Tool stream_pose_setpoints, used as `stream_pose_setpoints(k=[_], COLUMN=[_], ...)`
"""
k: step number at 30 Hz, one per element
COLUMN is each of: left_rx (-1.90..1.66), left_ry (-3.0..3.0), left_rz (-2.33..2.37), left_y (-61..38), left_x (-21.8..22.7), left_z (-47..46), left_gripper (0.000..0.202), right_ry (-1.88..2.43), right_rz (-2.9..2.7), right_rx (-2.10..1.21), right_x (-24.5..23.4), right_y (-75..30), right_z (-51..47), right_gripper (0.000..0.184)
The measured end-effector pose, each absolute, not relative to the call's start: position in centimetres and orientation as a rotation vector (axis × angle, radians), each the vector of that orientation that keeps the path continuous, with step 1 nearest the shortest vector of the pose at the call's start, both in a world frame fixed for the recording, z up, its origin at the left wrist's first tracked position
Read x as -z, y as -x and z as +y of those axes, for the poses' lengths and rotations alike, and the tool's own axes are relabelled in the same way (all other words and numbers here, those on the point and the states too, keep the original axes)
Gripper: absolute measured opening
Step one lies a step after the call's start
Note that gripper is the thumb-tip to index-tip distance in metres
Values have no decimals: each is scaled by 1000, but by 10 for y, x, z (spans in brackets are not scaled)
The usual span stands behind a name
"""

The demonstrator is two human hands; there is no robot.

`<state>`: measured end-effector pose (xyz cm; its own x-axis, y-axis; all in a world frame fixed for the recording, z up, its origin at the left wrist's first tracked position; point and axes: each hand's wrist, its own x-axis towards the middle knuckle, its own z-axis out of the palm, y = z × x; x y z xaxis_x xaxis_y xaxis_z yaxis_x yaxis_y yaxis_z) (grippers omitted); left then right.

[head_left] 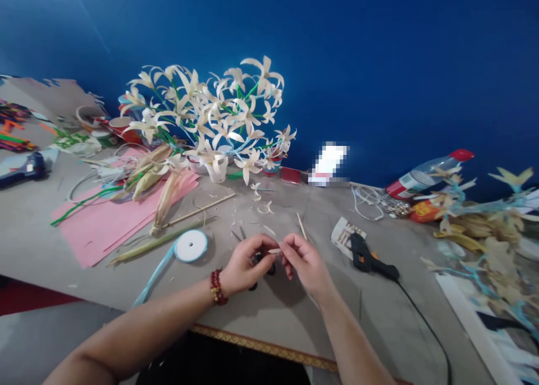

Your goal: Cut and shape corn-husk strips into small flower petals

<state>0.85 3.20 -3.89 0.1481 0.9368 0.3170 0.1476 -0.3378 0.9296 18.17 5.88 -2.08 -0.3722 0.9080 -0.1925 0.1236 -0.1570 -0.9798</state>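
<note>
Bare forearms [138,331] are reaching in from the bottom edge of the frame, over a gray table [261,312] with a gold patterned edge [261,345] running along its near side. Behind it, a blue wall [379,65] is filling the top of the frame. At the far left, a dark blue tool [36,166] is lying near the frame's edge. Further along, pink sheets [101,219] are spreading under dried husks [147,183], and a white spool [197,244] is trailing pale blue ribbon [155,278] toward the lower left. Cream flowers [227,129] are crowding the upper middle, standing against the wall.

Low in the center, the left hand [248,264] (a red bead bracelet [218,288] is circling its wrist) is curling its fingers inward, their tips meeting a pale sliver [274,251]; whether they are gripping it, I cannot tell. Something black [272,265], perhaps scissors, is showing beneath. The right hand [305,261] is pinching the sliver's end between thumb and forefinger, the two pressing together, while its other fingers are bending below. The sliver is sitting between both hands, just below the middle of the frame. To the right, a black glue gun [368,256] is resting on its side, and a red-capped bottle [421,174] is leaning near the wall.
</note>
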Motion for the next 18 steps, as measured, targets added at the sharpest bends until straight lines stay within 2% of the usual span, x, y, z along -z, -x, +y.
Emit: stream_pose_setpoints(k=[6,10,12,18], left_rx=[-1193,-1190,-1203,-1229], left_ry=[-1479,-1365,-1308,-1372], left_rz=[1067,1045,1016,1098], left_y=[-6,-6,-7,-7], left_x=[40,39,40,42], left_z=[32,34,35,34], left_gripper=[17,20,19,10], right_ry=[1257,1177,1157,1180], right_rz=[-1750,-1766,-1754,-1896], right_rx=[-1248,-1278,-1270,-950], right_x=[18,15,14,14], right_y=[-182,-181,-179,-176], right_z=[56,53,52,49], right_gripper=[30,28,24,14])
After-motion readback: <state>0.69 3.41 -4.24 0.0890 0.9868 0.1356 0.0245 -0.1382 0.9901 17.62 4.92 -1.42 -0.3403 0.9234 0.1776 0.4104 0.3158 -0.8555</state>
